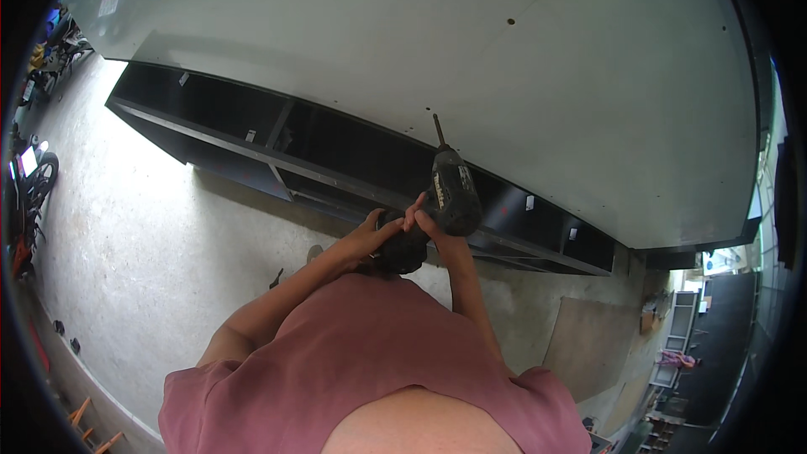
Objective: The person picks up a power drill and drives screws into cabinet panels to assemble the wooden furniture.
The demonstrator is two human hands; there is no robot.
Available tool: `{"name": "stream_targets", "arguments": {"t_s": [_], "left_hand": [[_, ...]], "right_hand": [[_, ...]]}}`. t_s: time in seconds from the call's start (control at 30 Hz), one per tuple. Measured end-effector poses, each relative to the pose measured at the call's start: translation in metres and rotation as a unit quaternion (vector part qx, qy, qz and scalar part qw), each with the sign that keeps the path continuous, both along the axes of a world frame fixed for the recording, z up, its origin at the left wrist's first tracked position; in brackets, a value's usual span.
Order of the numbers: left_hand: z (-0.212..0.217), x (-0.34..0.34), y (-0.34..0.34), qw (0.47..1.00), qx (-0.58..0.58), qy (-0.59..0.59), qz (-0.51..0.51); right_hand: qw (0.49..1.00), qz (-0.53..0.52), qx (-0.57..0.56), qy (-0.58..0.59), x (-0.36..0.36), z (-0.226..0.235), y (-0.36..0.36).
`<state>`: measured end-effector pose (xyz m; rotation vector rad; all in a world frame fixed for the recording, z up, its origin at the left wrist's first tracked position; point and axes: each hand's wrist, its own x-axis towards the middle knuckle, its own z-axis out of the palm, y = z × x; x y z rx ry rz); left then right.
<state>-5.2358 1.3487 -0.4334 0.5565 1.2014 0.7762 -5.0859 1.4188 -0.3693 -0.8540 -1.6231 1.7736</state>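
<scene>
Power drill (455, 193) mid-frame, right hand (437, 229) curled round handle, left hand (363, 237) closed over its dark base; drill hides part of black shelving (357, 145), pale panel (605, 118) spans top, brown sheet (588, 345) lower right

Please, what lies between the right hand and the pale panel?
In the head view, the black power tool lies between the right hand and the pale panel; its bit overlaps the panel there. Dark shelving shows behind.
</scene>
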Motion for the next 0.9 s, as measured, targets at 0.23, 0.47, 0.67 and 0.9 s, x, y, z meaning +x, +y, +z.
{"name": "stream_targets", "arguments": {"t_s": [0.23, 0.47, 0.67, 0.9], "left_hand": [[-0.035, -0.002, 0.014, 0.999, 0.011, -0.022, 0.023], [-0.060, 0.004, 0.020, 0.999, 0.013, -0.035, 0.026], [-0.069, 0.006, 0.021, 0.999, -0.007, -0.036, 0.030], [-0.083, -0.005, 0.034, 0.998, 0.003, -0.049, 0.025]], "right_hand": [[0.999, -0.014, -0.042, 0.014, -0.010, -0.027, 0.017], [0.998, -0.016, -0.060, 0.015, -0.007, -0.050, 0.021], [0.997, -0.024, -0.078, 0.004, -0.006, -0.066, 0.022], [0.998, -0.026, -0.057, 0.014, -0.011, -0.078, 0.033]]}}
